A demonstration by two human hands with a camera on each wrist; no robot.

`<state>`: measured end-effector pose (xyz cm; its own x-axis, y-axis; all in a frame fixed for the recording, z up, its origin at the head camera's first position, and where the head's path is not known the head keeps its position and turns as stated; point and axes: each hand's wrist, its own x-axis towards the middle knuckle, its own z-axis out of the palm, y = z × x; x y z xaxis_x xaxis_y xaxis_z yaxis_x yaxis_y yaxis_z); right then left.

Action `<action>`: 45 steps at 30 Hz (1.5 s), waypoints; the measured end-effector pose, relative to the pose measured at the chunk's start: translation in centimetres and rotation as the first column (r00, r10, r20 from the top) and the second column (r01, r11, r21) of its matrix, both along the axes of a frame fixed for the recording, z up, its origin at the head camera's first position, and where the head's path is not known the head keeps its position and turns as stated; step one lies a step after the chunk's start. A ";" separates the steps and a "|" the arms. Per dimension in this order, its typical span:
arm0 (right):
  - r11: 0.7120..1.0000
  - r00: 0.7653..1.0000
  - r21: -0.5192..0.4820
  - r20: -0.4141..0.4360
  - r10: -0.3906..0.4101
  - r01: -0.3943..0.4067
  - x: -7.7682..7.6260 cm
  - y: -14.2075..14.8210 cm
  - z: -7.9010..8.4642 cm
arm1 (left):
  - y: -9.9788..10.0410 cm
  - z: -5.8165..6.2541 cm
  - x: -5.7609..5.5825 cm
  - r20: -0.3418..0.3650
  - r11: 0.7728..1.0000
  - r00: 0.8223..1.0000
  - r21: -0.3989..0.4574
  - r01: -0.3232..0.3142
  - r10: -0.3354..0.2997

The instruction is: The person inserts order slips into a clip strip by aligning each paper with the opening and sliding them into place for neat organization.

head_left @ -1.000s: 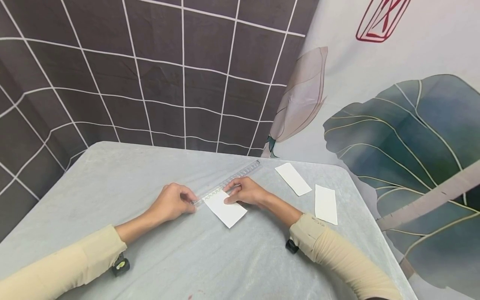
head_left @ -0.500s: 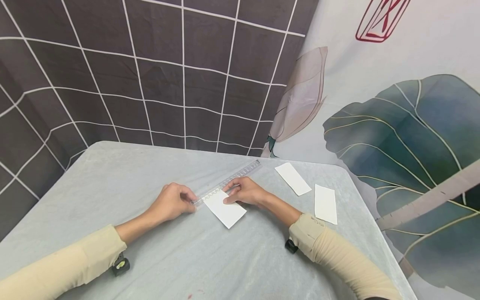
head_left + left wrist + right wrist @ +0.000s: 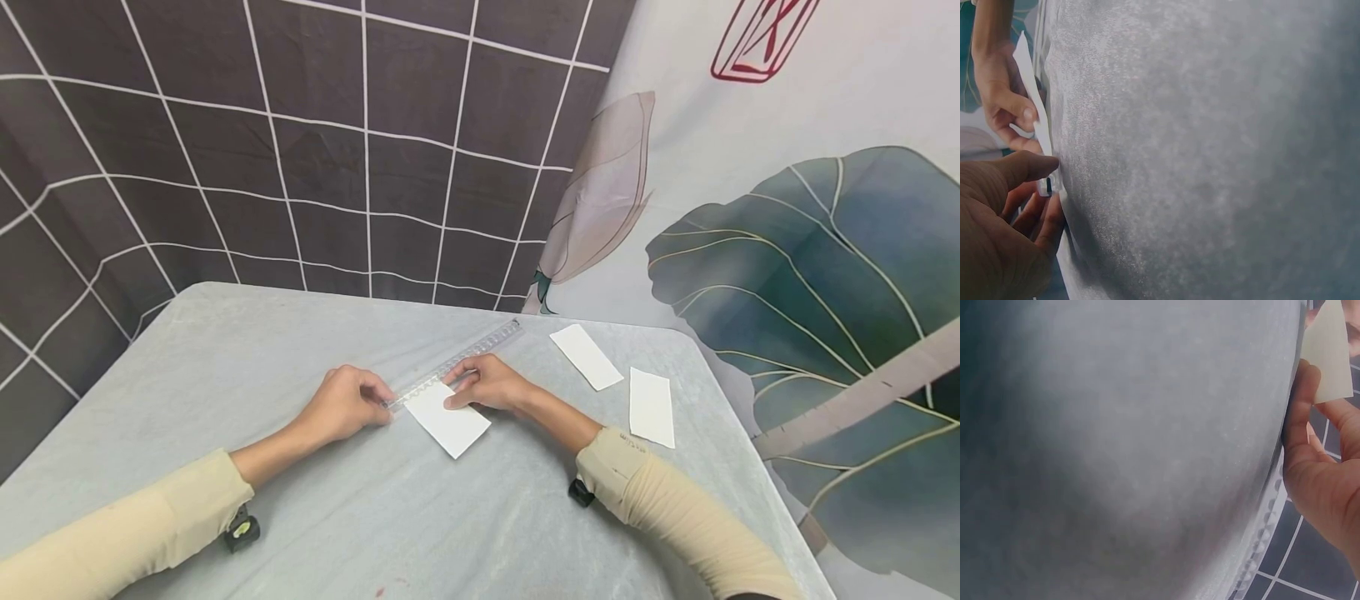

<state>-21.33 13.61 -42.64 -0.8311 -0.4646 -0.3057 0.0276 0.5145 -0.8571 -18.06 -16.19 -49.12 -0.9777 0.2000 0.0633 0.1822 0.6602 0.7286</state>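
In the head view, a clear plastic ruler (image 3: 487, 340) with a scalloped edge lies slantwise on the grey cloth-covered table. My left hand (image 3: 345, 406) pinches its near left end between thumb and fingers; that end (image 3: 1047, 185) shows in the left wrist view. A white piece of paper (image 3: 448, 423) lies against the ruler's near side. My right hand (image 3: 491, 383) pinches this paper's right edge, thumb on top. The right wrist view has the paper (image 3: 1329, 359) between thumb and fingers, and the ruler (image 3: 1263, 540) beneath the hand.
Two more white paper pieces, one (image 3: 587, 357) near the far edge and one (image 3: 652, 407) by the right forearm, lie on the table (image 3: 300, 517). A dark gridded curtain (image 3: 315, 150) hangs behind it, and a leaf-printed cloth (image 3: 810, 275) hangs on the right.
The paper and my right hand have shifted very slightly left along the ruler. My left hand and the ruler stay in place.
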 end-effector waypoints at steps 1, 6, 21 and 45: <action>1.000 1.000 0.002 -0.001 0.000 0.000 0.0 0.0 0.0 | 0.0 0.0 0.0 0.000 1.000 1.000 0.001 0.001 -0.001; 1.000 1.000 0.004 -0.008 0.005 -0.005 -0.1 0.0 -0.2 | 0.0 0.0 0.0 0.003 1.000 1.000 0.006 0.001 -0.001; 1.000 1.000 -0.007 0.003 0.009 -0.009 0.2 -0.2 -0.2 | 0.1 0.2 0.1 -0.004 1.000 1.000 -0.001 -0.001 0.001; 0.999 0.999 -0.034 0.031 0.020 -0.019 -0.2 0.6 -0.2 | -0.1 0.0 -0.1 -0.014 1.000 1.000 0.008 0.007 -0.007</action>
